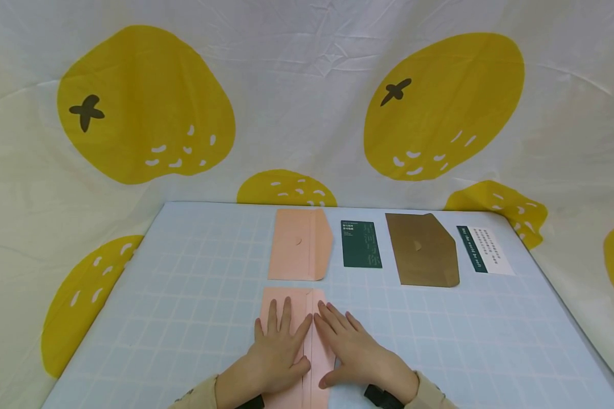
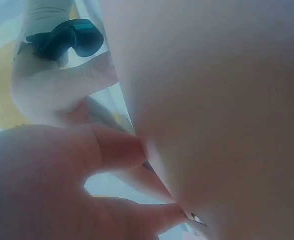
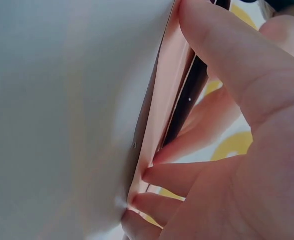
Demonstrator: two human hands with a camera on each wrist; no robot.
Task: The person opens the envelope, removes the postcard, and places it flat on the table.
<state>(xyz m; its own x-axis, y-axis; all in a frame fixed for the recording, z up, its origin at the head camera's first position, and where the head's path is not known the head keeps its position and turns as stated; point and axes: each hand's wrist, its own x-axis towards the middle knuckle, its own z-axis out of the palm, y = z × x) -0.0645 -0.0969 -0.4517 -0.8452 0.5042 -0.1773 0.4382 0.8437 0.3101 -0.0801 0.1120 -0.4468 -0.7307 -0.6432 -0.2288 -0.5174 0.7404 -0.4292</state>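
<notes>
A pink paper envelope (image 1: pixel 298 299) lies lengthwise at the near middle of the table, its flap (image 1: pixel 323 359) folded out to the right. My left hand (image 1: pixel 279 353) rests on its body with the fingers spread and straight. On the flap lies my right hand (image 1: pixel 357 353), fingers straight and pointing up and left, their tips close to the fold line. The two index fingers nearly meet near the crease. In the right wrist view the fingertips of the right hand (image 3: pixel 206 170) touch the pink paper (image 3: pixel 159 100). The left wrist view shows the left hand (image 2: pixel 42 175) close up.
Behind lies a row: another pink envelope (image 1: pixel 289 261) with its flap to the right, a dark green card (image 1: pixel 361 245), a gold-brown envelope (image 1: pixel 424 264) and a white card with a green strip (image 1: pixel 493 250). A pale blue grid cloth (image 1: pixel 194 295) covers the table.
</notes>
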